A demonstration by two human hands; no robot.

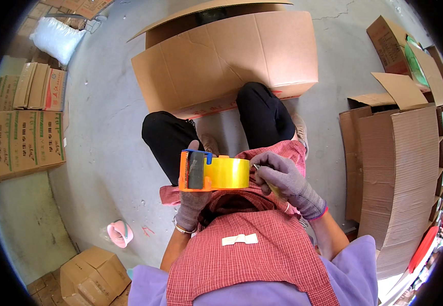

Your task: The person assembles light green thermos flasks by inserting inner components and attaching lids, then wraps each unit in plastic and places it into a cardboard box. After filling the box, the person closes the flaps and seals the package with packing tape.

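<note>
My left hand, in a grey glove, is closed round a tape dispenser with an orange frame and a blue part. The dispenser carries a wide roll of yellow tape, its side turned up. Just right of the roll, my gloved right hand is closed on a small tool with a yellowish handle and a thin metal tip; its exact kind cannot be made out. Both hands are above my lap, over a red checked apron. Beyond my knees stands a big cardboard box, its top flaps partly raised.
Stacked cartons and a white plastic sack are at left. Lower left, a closed carton stands near a pink roll on the grey floor. Tall open cardboard and another open box line the right side.
</note>
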